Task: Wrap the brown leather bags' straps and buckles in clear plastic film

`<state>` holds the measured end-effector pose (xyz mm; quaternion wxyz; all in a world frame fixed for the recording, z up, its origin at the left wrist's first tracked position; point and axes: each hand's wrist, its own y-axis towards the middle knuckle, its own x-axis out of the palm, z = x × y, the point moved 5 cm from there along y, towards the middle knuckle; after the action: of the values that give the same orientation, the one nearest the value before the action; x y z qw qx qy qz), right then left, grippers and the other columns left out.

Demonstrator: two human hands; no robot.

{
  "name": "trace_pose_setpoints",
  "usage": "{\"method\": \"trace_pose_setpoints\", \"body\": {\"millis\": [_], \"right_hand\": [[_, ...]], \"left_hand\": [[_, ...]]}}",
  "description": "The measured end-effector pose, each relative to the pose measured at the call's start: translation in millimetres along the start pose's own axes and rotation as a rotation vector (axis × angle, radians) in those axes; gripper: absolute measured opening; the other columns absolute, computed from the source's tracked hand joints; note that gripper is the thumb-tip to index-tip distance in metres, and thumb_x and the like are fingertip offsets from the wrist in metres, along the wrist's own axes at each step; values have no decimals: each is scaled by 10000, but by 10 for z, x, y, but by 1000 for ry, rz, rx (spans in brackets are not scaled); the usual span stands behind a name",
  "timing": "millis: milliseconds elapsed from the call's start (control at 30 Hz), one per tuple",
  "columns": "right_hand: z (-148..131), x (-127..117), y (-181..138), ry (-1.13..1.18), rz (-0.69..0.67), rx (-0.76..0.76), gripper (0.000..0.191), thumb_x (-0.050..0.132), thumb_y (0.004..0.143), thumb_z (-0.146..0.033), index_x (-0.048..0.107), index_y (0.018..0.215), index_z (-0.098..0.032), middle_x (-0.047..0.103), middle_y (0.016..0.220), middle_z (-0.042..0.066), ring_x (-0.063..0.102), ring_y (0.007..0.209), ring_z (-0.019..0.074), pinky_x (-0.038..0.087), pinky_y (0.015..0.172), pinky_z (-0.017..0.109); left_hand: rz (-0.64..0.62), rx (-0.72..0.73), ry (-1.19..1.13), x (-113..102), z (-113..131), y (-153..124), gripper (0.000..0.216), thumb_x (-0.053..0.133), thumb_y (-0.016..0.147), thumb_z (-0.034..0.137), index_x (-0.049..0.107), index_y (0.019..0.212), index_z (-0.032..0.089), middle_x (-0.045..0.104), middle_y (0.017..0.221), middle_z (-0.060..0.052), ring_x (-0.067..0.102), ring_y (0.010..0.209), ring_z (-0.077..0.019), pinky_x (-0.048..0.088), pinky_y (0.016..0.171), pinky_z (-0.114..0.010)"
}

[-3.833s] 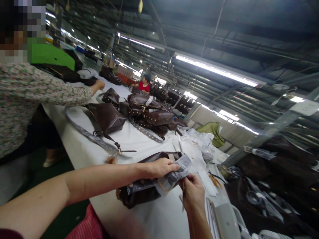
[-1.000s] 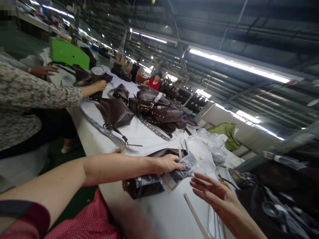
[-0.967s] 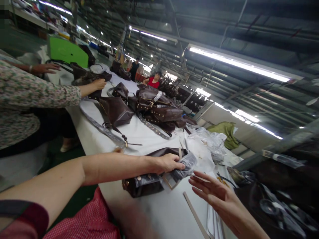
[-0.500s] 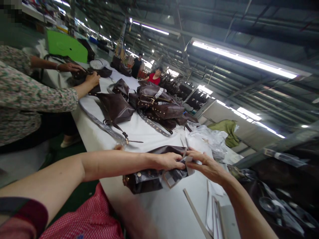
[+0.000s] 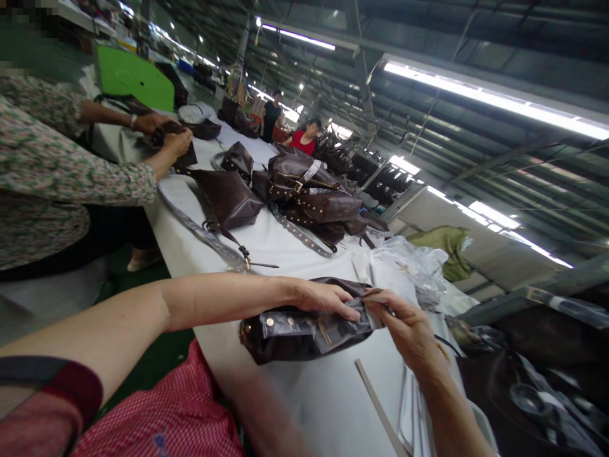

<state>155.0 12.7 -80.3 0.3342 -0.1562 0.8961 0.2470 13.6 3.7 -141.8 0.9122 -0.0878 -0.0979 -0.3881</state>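
A dark brown leather handbag (image 5: 285, 348) lies on its side on the white table before me, gold studs along its strap. Clear plastic wrap (image 5: 333, 328) covers the strap and its square buckle. From the left, my left hand (image 5: 328, 298) rests across the bag, its closed fingers gripping the wrapped strap near the buckle. My right hand (image 5: 402, 320) is at the bag's right end, thumb and fingers pinched on a thin greyish strip (image 5: 375, 297). The hands nearly touch, and their fingers partly hide the strip and the strap end.
Several brown bags (image 5: 314, 197) are heaped farther up the table (image 5: 304, 406). Clear plastic bags (image 5: 409, 263) lie at the right, and thin strips (image 5: 380, 406) in front. A co-worker's hands (image 5: 176, 143) handle brown leather at the left. Dark wrapped bags (image 5: 514, 393) stand at the lower right.
My right hand has turned and lifted a little, now pinching the strip at the bag's right end. My left hand stays on the bag. The view has shifted slightly.
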Motion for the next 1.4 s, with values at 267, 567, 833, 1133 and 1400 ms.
{"method": "trace_pose_setpoints", "body": {"millis": [267,567,833,1133,1400], "right_hand": [[-144,63,38,-180,-153,-152,220,594,849,-414,733,768,-264,731,943,43,651,965,241,320,1093,466],[-314,132,-103,-385,91,-333,216,512,904,-328,713,855,-265,748,961,16,688,943,215,464,1011,386],[-168,81,-162,-325,273,-161,213,552,869,-389,708,871,-244,750,946,44,692,889,233,537,840,341],[-298,49,-91,-416,186,-301,218,523,894,-366,706,882,-248,718,1001,66,644,971,250,493,897,400],[-226,-99,-249,-447,14,-252,171,599,839,-371,710,885,-250,599,912,68,590,697,174,510,577,285]], "left_hand": [[-17,62,250,-5,89,-11,52,601,739,229,592,736,178,561,683,53,498,616,-105,422,651,-236],[-75,130,175,-105,80,60,138,676,675,269,622,759,173,590,706,48,523,656,-121,439,688,-252],[-86,135,-86,-120,-43,131,324,792,599,325,620,840,193,611,803,33,541,691,-120,445,683,-245],[-26,124,-33,-153,-6,145,319,772,593,293,589,837,198,598,788,32,540,700,-131,430,647,-240],[108,49,81,-227,35,111,381,759,619,319,571,923,185,607,942,15,556,869,-154,450,714,-237]]}}
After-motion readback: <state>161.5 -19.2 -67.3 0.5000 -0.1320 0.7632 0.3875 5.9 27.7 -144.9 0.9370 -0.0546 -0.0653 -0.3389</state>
